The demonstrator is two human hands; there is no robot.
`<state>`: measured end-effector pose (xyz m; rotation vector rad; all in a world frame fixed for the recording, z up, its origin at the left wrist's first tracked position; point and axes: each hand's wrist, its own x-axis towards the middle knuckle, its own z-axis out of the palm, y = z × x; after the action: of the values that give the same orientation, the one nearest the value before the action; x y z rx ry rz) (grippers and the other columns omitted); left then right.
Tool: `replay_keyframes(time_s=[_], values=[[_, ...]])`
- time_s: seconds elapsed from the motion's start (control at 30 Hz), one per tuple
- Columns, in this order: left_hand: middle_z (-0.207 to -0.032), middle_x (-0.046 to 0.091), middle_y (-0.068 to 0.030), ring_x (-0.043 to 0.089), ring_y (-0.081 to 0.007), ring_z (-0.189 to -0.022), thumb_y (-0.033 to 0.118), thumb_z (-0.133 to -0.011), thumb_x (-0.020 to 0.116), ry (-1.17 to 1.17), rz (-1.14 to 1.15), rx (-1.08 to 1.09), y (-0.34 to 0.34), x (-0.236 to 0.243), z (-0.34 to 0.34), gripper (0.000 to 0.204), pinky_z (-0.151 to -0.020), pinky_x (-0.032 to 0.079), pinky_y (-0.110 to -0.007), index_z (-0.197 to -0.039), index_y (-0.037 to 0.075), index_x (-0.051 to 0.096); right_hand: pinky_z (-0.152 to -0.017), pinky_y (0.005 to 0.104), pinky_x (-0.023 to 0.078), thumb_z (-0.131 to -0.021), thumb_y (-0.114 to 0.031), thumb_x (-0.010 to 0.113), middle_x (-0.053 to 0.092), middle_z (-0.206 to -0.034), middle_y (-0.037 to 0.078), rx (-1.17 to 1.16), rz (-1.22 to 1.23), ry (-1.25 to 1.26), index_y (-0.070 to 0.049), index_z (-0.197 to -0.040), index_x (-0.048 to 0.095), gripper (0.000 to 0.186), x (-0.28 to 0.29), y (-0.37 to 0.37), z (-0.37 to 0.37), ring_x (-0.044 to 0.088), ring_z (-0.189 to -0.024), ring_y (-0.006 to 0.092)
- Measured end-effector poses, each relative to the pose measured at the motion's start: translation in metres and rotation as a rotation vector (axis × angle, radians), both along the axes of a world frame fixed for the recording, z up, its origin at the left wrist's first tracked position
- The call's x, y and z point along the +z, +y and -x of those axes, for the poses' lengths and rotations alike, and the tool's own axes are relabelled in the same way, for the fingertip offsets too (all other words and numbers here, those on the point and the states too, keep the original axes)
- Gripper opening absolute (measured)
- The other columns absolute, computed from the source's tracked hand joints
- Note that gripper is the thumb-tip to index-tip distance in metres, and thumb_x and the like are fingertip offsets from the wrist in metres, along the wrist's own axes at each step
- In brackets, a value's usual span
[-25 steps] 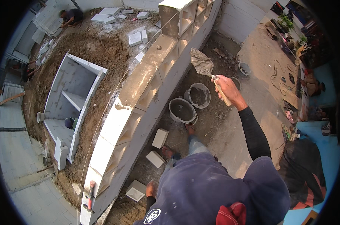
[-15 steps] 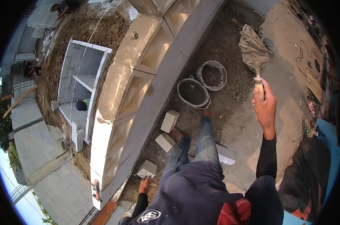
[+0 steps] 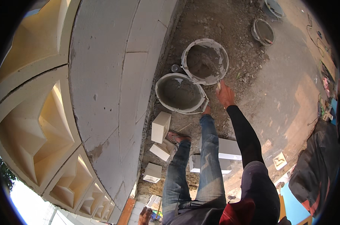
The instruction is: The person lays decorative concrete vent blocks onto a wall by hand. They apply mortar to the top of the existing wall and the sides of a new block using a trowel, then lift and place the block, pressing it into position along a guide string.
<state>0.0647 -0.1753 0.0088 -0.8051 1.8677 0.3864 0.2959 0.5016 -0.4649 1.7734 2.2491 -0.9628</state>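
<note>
My right hand [image 3: 225, 94] grips a trowel handle [image 3: 219, 85] at the near rim of the upper mortar bucket [image 3: 183, 62], with the blade down among the grey mortar in it. A second bucket [image 3: 158, 95] of grey mortar stands just left of that hand, its wire handle hanging out. My left hand [image 3: 144, 215] hangs low at the bottom edge, fingers loosely bent and apart, holding nothing that I can see. Cream blocks [image 3: 160, 125] lie beside my feet.
A block wall [image 3: 102, 105] runs along my left, topped by cream patterned vent blocks [image 3: 34, 131]. Two smaller buckets [image 3: 263, 32] sit upper right. Grey blocks [image 3: 229, 146] lie behind my legs. Cables [image 3: 312, 41] and a dark cloth [image 3: 312, 165] are at right.
My view has swung down toward the ground by the wall. The trowel, earlier held up loaded beside the wall top, is now down in the upper bucket in my right hand.
</note>
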Motion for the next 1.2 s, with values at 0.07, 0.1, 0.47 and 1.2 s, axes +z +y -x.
replay_keyframes(time_s=[0.07, 0.1, 0.47, 1.2], values=[[-0.143, 0.061, -0.014, 0.061, -0.0315, -0.127, 0.042, -0.097, 0.065, 0.041, 0.113, -0.07, 0.09, 0.021, -0.011, 0.075, -0.107, 0.044, -0.047, -0.155, 0.002, 0.04, -0.076, 0.0592, 0.053, -0.094, -0.025, 0.067, 0.069, -0.092, 0.03, 0.008, 0.041, 0.081, 0.002, -0.128, 0.047, 0.048, -0.013, 0.001, 0.021, 0.067, -0.089, 0.0512], [-0.143, 0.06, -0.014, 0.061, -0.0287, -0.128, 0.042, -0.098, 0.063, 0.004, 0.068, -0.056, 0.09, 0.037, -0.027, 0.072, -0.108, 0.045, -0.042, -0.154, 0.002, 0.042, -0.075, 0.0593, 0.051, -0.094, -0.025, 0.066, 0.07, -0.094, 0.03, 0.031, 0.095, 0.102, 0.002, -0.126, 0.049, 0.045, -0.014, 0.009, 0.025, 0.066, -0.09, 0.0517], [-0.152, 0.052, -0.0214, 0.05, -0.03, -0.14, 0.057, -0.095, 0.063, -0.061, 0.037, -0.517, 0.173, 0.014, 0.002, 0.086, -0.114, 0.04, -0.036, -0.152, -0.005, 0.043, -0.089, 0.0549, 0.051, -0.095, -0.045, 0.065, 0.068, -0.115, 0.024, 0.084, 0.263, -0.242, -0.002, -0.138, 0.056, 0.062, -0.094, 0.067, -0.031, 0.065, -0.109, 0.0437], [-0.12, 0.061, -0.0128, 0.055, -0.032, -0.114, 0.029, -0.074, 0.086, 1.563, -0.503, -1.004, 0.276, 0.168, 0.148, 0.063, -0.099, 0.044, -0.045, -0.129, 0.007, 0.061, -0.099, 0.0481, 0.05, -0.078, -0.038, 0.086, 0.059, -0.135, 0.015, 0.921, -0.396, 0.455, -0.008, -0.14, 0.055, 0.076, 0.599, -0.039, 0.16, 0.058, -0.122, 0.0372]])
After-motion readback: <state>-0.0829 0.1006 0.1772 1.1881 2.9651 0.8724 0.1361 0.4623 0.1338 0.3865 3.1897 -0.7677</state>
